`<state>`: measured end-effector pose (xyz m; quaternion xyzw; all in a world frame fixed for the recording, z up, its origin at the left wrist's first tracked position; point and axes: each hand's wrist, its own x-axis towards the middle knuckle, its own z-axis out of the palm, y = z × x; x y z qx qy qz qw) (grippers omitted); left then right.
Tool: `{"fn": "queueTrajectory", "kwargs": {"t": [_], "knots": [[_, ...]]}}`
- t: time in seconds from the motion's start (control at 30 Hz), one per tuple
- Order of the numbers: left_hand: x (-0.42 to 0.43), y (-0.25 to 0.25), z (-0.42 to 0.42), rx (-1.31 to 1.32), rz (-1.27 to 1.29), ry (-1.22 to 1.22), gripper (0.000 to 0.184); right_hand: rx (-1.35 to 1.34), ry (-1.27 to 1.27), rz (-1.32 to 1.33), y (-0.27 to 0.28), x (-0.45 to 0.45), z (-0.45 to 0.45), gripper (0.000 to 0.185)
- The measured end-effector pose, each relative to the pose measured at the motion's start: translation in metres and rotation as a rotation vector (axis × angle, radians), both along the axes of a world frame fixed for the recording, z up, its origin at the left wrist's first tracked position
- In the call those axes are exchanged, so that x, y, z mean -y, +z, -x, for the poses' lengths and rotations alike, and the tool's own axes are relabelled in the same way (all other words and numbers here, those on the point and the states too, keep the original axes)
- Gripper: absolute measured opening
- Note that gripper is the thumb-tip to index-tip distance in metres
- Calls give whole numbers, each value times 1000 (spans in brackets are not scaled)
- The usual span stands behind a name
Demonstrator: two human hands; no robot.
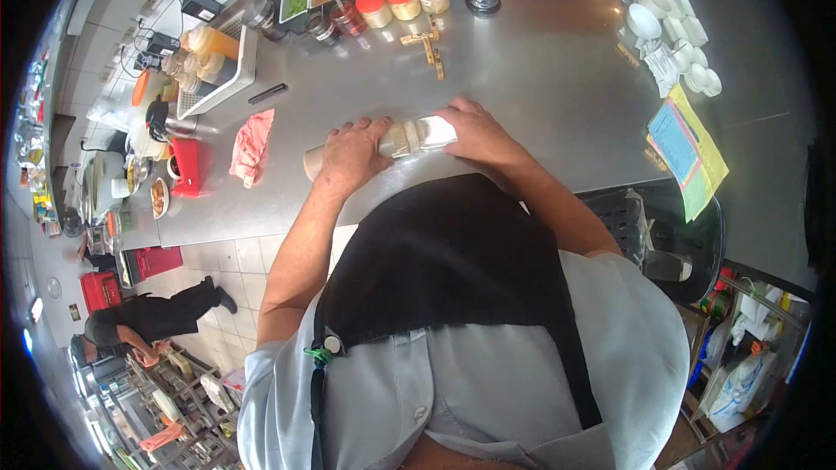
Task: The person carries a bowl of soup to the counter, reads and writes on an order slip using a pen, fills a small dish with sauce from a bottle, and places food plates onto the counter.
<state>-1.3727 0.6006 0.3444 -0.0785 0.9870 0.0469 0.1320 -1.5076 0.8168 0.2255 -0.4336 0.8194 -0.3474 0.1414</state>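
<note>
Near the front edge of the steel counter lies a clear-wrapped package [403, 138] with something pale inside. My left hand [353, 152] is closed over its left part, with a pale roll-like end [313, 163] showing beyond the wrist. On the package's right end, white there, my right hand [475, 129] rests with its fingers bent round it. A pink cloth [252, 148] lies to the left, and a black pen [267, 93] is above the cloth.
A white basket of bottles [246, 65] stands at the back left. Red-lidded jars [403, 1] line the back near a bell [482, 1]. White bowls [644, 22] and papers [688, 152] are on the right. A person [157, 318] stands on the floor at lower left.
</note>
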Motion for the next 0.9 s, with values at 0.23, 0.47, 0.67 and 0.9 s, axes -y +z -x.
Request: {"fn": "queueTrajectory", "kwargs": {"t": [0.23, 0.47, 0.67, 0.9], "knots": [[-3, 8, 8, 12, 98, -85, 67, 52, -1, -7, -1, -1, 3, 75], [-3, 9, 13, 8, 121, -121, 65, 85, 18, 48, -1, -6, 3, 74], [-6, 15, 16, 33, 124, -105, 64, 88, 13, 77, -9, -6, 5, 70], [-3, 12, 17, 30, 138, -102, 63, 44, 17, 50, -10, -4, 4, 70]]}}
